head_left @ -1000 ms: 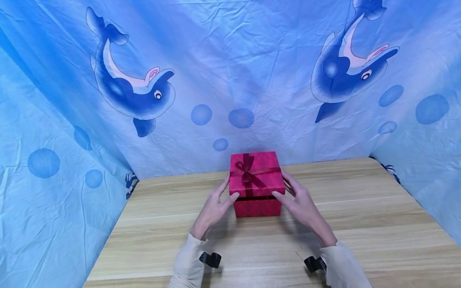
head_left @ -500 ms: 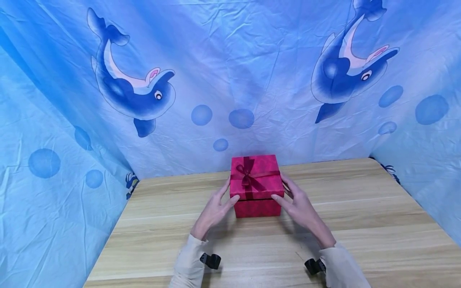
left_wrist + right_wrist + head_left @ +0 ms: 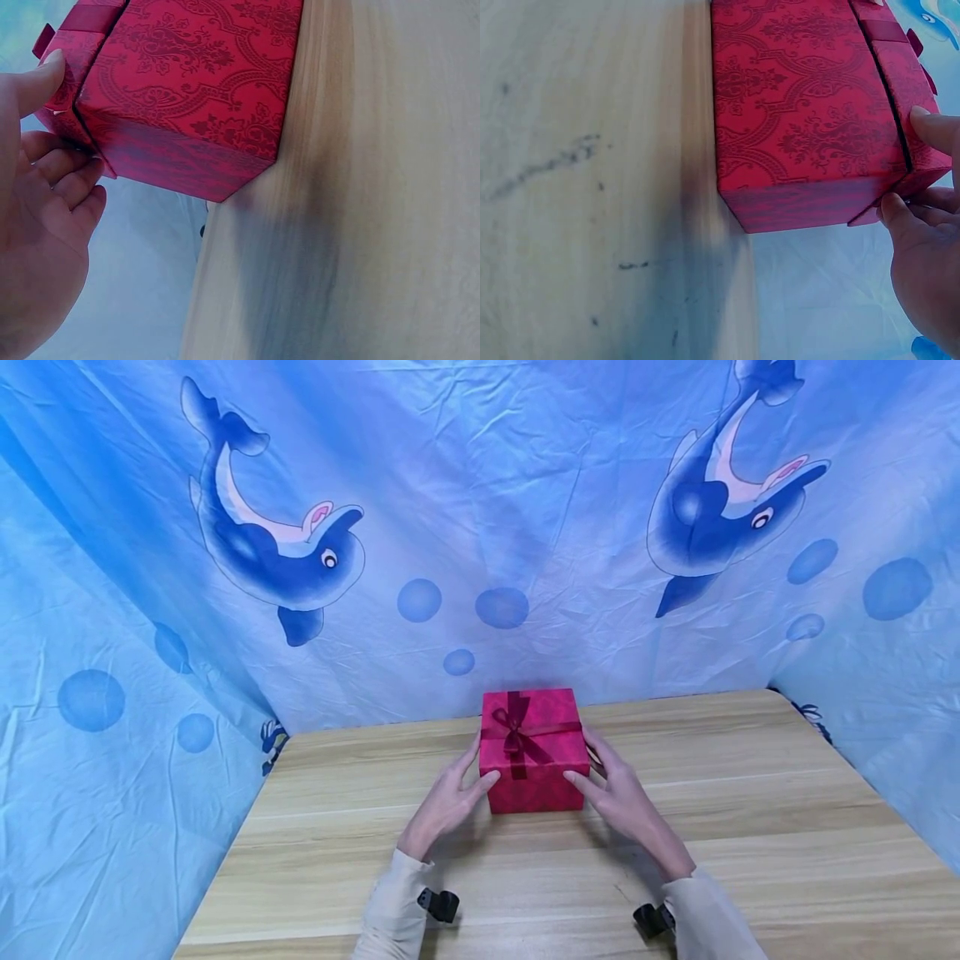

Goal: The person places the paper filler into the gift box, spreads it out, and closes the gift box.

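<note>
A red damask-patterned gift box (image 3: 536,797) stands on the wooden table, its square lid (image 3: 557,710) seated over the top. Dark red ribbon tied in a bow (image 3: 513,732) crosses the lid. My left hand (image 3: 444,800) grips the lid's left front corner, thumb on the front face and fingers along the side. At the opposite corner my right hand (image 3: 628,802) holds the lid the same way. Both wrist views show a thin dark seam between lid and box body (image 3: 187,82), with fingertips right at the lid's lower edge. The inside is hidden.
The wooden table (image 3: 337,860) extends to both sides of the box. Close behind it hangs a blue curtain (image 3: 570,635) printed with dolphins and bubbles. A black wrist-camera mount (image 3: 438,905) sits at the left sleeve, another mount (image 3: 652,920) at the right.
The lid has come down over the box, and the dark gap at the front has closed. Both hands have lowered slightly with it; the box body has stayed in place.
</note>
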